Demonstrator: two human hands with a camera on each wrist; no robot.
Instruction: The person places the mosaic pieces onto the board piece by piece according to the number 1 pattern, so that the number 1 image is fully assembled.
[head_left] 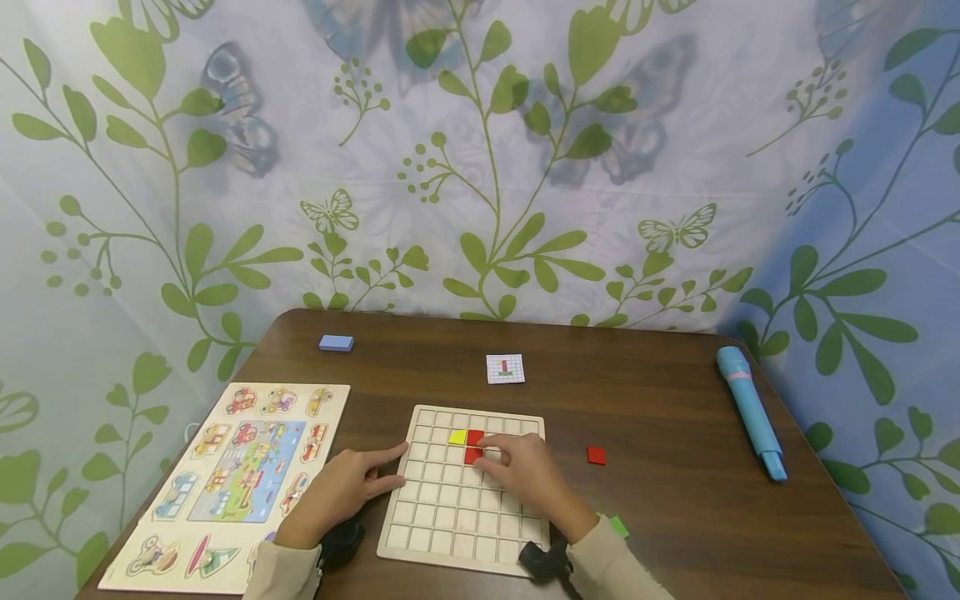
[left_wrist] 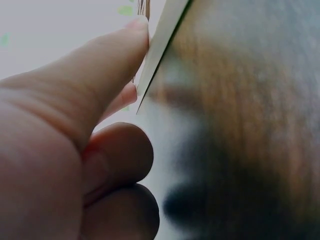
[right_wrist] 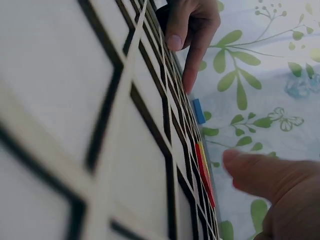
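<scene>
A wooden grid board (head_left: 431, 517) lies on the table. One yellow tile (head_left: 457, 437) and two red tiles (head_left: 472, 456) sit in its cells, the red ones in one column. My left hand (head_left: 341, 492) touches the board's left edge with extended thumb and index finger; the left wrist view shows its other fingers curled. Over the board, my right hand (head_left: 528, 471) has thumb and index fingertips beside the lower red tile. In the right wrist view, the right thumb (right_wrist: 255, 172) stands apart from the red tiles (right_wrist: 204, 172), and I see nothing held.
A loose red tile (head_left: 596, 455) lies right of the board, and a green tile (head_left: 618, 527) shows beside the right forearm. Behind the board is a small pattern card (head_left: 505, 368). A picture puzzle (head_left: 330, 400), a blue block (head_left: 336, 342) and a blue microphone-shaped object (head_left: 752, 414) lie farther out.
</scene>
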